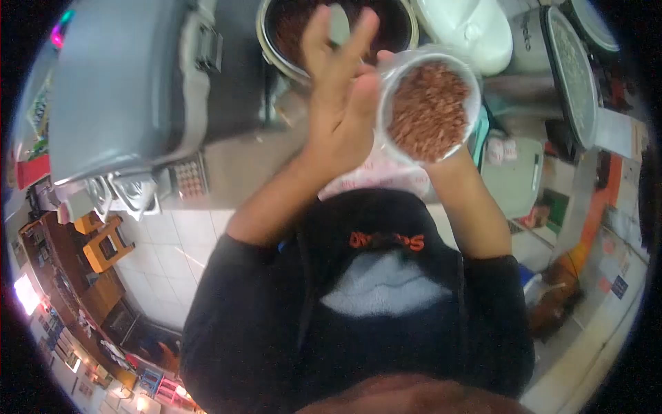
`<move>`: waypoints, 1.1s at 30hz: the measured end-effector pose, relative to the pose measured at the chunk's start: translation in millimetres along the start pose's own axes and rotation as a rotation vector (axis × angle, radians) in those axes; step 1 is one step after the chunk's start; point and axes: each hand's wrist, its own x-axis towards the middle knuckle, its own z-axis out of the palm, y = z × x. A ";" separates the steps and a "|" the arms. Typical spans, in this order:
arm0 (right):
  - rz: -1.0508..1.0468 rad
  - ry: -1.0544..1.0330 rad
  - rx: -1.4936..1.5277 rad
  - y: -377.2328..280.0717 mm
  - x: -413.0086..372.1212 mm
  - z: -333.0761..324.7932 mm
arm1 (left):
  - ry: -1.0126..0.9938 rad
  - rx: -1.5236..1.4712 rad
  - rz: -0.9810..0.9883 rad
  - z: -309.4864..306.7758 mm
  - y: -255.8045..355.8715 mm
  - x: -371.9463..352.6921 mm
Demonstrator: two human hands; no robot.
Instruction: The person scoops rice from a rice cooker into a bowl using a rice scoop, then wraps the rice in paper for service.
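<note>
My right hand (449, 165) holds up a white cup (476, 114), mostly hidden behind it, with fingertips showing at its left side. Reddish-brown flakes or grains (429, 107) fill the cup, and what looks like clear plastic wraps its rim. Just left of the cup, my left hand (341, 114) is raised with fingers apart, slightly blurred, and nothing is visible in it. Behind those fingers is a round pot (408, 34) with a dark brown content. A pale spoon or ladle head (338, 26) shows between the fingers, seemingly in the pot.
A big grey lidded box (117, 90) stands at left on the metal counter (241, 169). To the right are a white basin (476, 34), a dark-rimmed container (572, 76) and a pale green board (514, 176). Pink-printed paper (386, 181) lies before me. A yellow stool (107, 245) is on the floor.
</note>
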 end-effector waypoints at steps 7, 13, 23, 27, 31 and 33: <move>0.039 0.099 0.119 7.2 -81.5 -97.2 | -0.489 0.415 0.143 -60.3 -36.6 -75.8; -0.054 0.415 -0.631 25.3 -85.6 -133.6 | -0.980 0.834 -0.106 -58.5 -85.1 -168.0; -0.408 -0.094 -2.364 64.0 -41.1 -143.9 | -1.018 0.957 -0.255 -45.8 -96.1 -181.4; -0.520 -0.482 -2.291 41.2 -42.6 -159.2 | -0.999 0.996 -0.237 -42.4 -94.0 -181.0; -0.542 -0.332 -2.313 48.8 -45.8 -155.8 | -0.972 1.039 -0.235 -37.9 -93.9 -182.9; -0.609 -0.418 -2.258 45.3 -44.7 -170.2 | -0.973 1.085 -0.257 -33.2 -88.1 -183.0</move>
